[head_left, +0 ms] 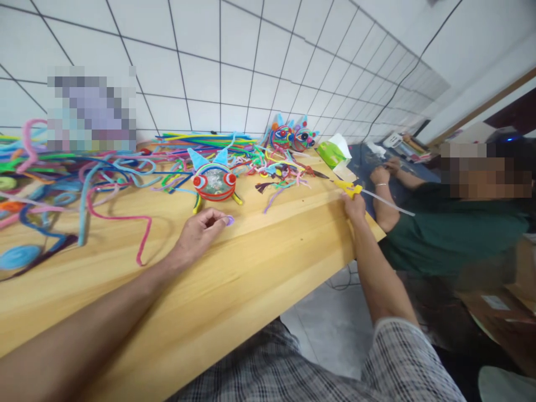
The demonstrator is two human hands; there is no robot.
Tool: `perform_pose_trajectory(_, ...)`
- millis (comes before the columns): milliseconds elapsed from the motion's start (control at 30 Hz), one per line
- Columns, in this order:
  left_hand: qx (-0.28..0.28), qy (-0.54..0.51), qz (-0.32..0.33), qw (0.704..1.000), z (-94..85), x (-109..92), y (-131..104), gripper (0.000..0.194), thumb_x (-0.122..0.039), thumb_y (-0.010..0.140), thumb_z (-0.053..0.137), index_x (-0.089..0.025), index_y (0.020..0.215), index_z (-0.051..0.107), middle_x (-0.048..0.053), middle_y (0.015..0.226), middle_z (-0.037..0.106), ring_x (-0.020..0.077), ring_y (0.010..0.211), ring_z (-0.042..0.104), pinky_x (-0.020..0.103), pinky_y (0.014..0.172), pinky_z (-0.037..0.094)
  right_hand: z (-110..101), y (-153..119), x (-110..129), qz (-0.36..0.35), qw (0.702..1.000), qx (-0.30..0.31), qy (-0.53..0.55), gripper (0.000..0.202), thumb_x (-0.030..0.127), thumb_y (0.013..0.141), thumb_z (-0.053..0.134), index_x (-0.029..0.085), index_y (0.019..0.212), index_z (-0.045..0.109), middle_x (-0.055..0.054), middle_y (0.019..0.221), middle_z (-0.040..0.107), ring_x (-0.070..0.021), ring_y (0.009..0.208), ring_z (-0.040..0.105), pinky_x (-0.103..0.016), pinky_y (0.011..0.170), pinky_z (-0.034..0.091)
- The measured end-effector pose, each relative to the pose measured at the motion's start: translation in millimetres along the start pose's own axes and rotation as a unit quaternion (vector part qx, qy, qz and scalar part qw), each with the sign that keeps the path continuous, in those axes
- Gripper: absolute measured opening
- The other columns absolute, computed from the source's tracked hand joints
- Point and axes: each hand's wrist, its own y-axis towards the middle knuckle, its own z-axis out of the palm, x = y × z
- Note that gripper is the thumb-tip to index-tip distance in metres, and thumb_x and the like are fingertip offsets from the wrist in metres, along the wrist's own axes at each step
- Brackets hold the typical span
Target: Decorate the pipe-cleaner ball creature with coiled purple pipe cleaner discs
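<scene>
My left hand (204,226) rests low over the table, thumb and finger pinched on a small purple pipe-cleaner coil (230,220). Just behind it stands a round creature figure (215,183) with red ring eyes, light blue ears and yellow legs. At the table's right end, my right hand (355,205) is wrapped round a yellow glue gun (347,188). A whitish translucent glue stick (389,202) juts out of the gun's back, to the right. The gun is well apart from the coil.
Loose coloured pipe cleaners (113,167) cover the wooden table's (259,262) left and back. Similar figures (293,135) stand against the tiled wall, near a green-and-white packet (335,152). A co-worker in a dark green shirt (452,237) sits at a blue table (362,162) on the right.
</scene>
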Motion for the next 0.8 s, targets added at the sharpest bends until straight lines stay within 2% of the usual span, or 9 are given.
perform_pose_trajectory(133,-0.003,0.003,-0.004,1.0,0.1,0,0,0.033,-0.055,0.084,0.071,-0.022,0.084,0.076,0.003,0.08,0.074,0.0187,0.071,0.06,0.032,0.069,0.045,12,3,-6,0.02,0.996,-0.038,-0.072,0.012,0.027,0.083,0.074,0.02,0.086,0.065,-0.016,0.103,0.077,-0.0376,0.128,0.067,-0.054,0.119,0.047)
perform_pose_trajectory(267,0.0,0.003,-0.007,1.0,0.4,-2,0,0.033,-0.054,0.083,0.071,-0.022,0.083,0.075,0.003,0.081,0.075,0.0191,0.073,0.061,0.033,0.07,0.046,13,7,-7,0.02,0.993,-0.04,-0.111,0.015,0.031,0.089,0.071,0.018,0.096,0.068,-0.021,0.116,0.076,-0.0383,0.125,0.068,-0.057,0.119,0.046)
perform_pose_trajectory(367,0.001,0.001,-0.011,1.0,-0.1,-2,0,0.032,-0.053,0.083,0.072,-0.021,0.084,0.076,0.003,0.082,0.075,0.0187,0.073,0.062,0.032,0.07,0.047,10,7,-5,0.02,0.99,-0.045,-0.132,0.018,0.033,0.089,0.072,0.017,0.097,0.068,-0.023,0.115,0.075,-0.0383,0.122,0.069,-0.057,0.116,0.048)
perform_pose_trajectory(467,-0.002,-0.002,-0.011,1.0,-0.4,-2,0,0.033,-0.053,0.084,0.073,-0.021,0.086,0.076,0.003,0.081,0.074,0.0182,0.072,0.06,0.032,0.069,0.045,2,-1,-3,0.011,0.987,-0.06,-0.147,0.027,0.033,0.084,0.076,0.016,0.103,0.069,-0.024,0.122,0.072,-0.0386,0.126,0.065,-0.057,0.118,0.046)
perform_pose_trajectory(567,-0.001,-0.014,-0.003,1.0,0.4,-2,-1,0.033,-0.052,0.084,0.073,-0.02,0.087,0.076,0.002,0.081,0.073,0.0175,0.072,0.06,0.031,0.069,0.044,-7,-22,-3,-0.006,0.985,-0.08,-0.153,0.038,0.036,0.083,0.076,0.013,0.112,0.067,-0.026,0.129,0.069,-0.0408,0.134,0.058,-0.061,0.121,0.041)
perform_pose_trajectory(633,-0.001,-0.024,0.001,1.0,1.3,-2,-1,0.032,-0.051,0.084,0.073,-0.019,0.085,0.076,0.002,0.078,0.071,0.0164,0.071,0.057,0.03,0.068,0.043,-9,-44,0,-0.055,0.981,-0.098,-0.159,0.046,0.041,0.083,0.077,0.012,0.116,0.066,-0.027,0.129,0.068,-0.0429,0.135,0.056,-0.064,0.12,0.041)
perform_pose_trajectory(700,-0.007,-0.032,-0.004,0.999,2.1,-1,-1,0.032,-0.051,0.084,0.074,-0.019,0.083,0.075,0.001,0.075,0.068,0.015,0.068,0.054,0.03,0.066,0.041,-5,-71,12,-0.148,0.974,-0.091,-0.142,0.049,0.044,0.084,0.075,0.013,0.12,0.066,-0.025,0.127,0.07,-0.0409,0.128,0.061,-0.063,0.115,0.046)
perform_pose_trajectory(800,-0.013,-0.045,-0.014,0.999,2.2,-2,-1,0.032,-0.05,0.083,0.075,-0.018,0.082,0.075,0.001,0.075,0.068,0.0144,0.067,0.054,0.029,0.066,0.041,12,-118,53,-0.289,0.956,0.011,-0.058,0.046,0.045,0.09,0.073,0.017,0.125,0.067,-0.018,0.123,0.073,-0.0329,0.109,0.07,-0.055,0.101,0.057)
